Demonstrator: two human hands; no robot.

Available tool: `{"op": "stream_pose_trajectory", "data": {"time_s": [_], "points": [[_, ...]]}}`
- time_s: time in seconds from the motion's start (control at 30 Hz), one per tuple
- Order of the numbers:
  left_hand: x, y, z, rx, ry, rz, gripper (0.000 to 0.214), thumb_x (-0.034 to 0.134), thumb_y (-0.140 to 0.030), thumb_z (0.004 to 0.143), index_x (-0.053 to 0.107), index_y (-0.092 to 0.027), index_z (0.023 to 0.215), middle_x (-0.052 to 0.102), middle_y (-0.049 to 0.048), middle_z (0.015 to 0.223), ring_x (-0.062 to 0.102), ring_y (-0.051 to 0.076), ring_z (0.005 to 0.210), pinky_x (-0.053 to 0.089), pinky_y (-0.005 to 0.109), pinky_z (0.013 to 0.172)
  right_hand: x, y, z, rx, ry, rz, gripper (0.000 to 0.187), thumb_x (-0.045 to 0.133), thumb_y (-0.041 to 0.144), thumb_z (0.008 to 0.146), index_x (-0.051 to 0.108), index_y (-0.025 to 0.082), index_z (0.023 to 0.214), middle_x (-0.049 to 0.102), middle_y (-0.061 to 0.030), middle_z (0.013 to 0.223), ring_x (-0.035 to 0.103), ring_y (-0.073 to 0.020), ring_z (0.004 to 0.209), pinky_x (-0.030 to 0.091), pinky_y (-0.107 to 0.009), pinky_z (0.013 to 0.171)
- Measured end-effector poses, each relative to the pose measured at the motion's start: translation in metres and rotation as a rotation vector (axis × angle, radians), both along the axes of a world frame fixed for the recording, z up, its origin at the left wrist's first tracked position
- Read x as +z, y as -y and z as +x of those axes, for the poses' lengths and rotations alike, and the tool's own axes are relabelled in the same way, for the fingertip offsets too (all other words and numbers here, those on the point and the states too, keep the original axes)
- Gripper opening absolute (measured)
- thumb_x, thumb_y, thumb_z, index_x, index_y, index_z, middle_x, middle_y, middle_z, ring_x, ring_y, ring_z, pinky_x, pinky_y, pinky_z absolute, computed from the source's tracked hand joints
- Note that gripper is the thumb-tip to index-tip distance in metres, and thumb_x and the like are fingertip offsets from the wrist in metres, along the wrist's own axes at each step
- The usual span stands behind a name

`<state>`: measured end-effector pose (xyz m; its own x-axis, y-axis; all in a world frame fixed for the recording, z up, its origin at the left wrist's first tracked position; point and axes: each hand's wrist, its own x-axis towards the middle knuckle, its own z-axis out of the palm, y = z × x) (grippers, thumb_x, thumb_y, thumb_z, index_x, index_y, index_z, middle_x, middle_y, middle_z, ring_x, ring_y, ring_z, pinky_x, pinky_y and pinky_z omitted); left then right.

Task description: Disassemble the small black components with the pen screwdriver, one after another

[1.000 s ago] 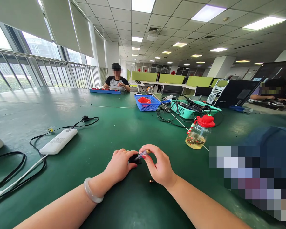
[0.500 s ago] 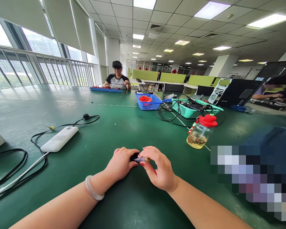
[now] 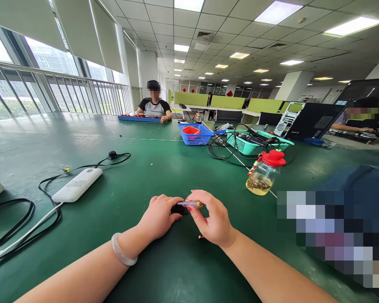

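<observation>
My left hand [image 3: 159, 215], with a pale bangle at the wrist, is closed around a small black object [image 3: 178, 209] on the green table. Most of that object is hidden by the fingers, and I cannot make out its kind. Between thumb and fingers my right hand [image 3: 213, 216] pinches a small screwdriver [image 3: 191, 203] with a clear purplish handle and a brass-coloured end. It lies nearly level, its tip pointing left at the black object; whether they touch is unclear. Below the right hand a tiny copper-coloured piece [image 3: 201, 237] rests on the table.
A white power bank-like box [image 3: 77, 185] and black cables lie left. Ahead are a blue basket [image 3: 196, 139], a teal basket [image 3: 240, 145] of cables, and a red-lidded bottle [image 3: 261, 179]. A person [image 3: 154, 108] sits at the far end; a blurred patch covers the right.
My right hand has tilted the screwdriver flatter and slightly up and right. The copper-coloured piece now shows below that hand. My left hand stays nearly in place.
</observation>
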<state>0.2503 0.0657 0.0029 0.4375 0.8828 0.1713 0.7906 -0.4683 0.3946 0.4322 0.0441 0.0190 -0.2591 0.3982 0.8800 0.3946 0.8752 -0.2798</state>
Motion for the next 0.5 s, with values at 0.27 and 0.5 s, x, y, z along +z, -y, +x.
{"op": "stream_pose_trajectory", "data": {"time_s": [0.27, 0.5], "points": [[-0.0038, -0.0023, -0.0014, 0.011, 0.032, 0.028, 0.038, 0.066, -0.028, 0.081, 0.060, -0.028, 0.118, 0.070, 0.0030, 0.110, 0.059, 0.025, 0.103, 0.041, 0.045, 0.098, -0.0033, -0.0081, 0.0010, -0.043, 0.078, -0.024, 0.024, 0.049, 0.011, 0.089, 0.053, 0.024, 0.109, 0.068, -0.0026, 0.090, 0.066, -0.0172, 0.083, 0.055, -0.039, 0.090], [-0.0050, -0.0014, -0.0018, 0.003, 0.071, 0.060, 0.038, 0.067, -0.026, 0.081, 0.060, -0.030, 0.118, 0.071, 0.0009, 0.108, 0.060, 0.024, 0.102, 0.042, 0.046, 0.098, -0.0060, -0.0102, 0.0020, -0.020, 0.078, -0.190, 0.025, 0.047, 0.014, 0.092, 0.052, 0.025, 0.114, 0.069, -0.0031, 0.095, 0.066, -0.0166, 0.086, 0.056, -0.032, 0.079]]}}
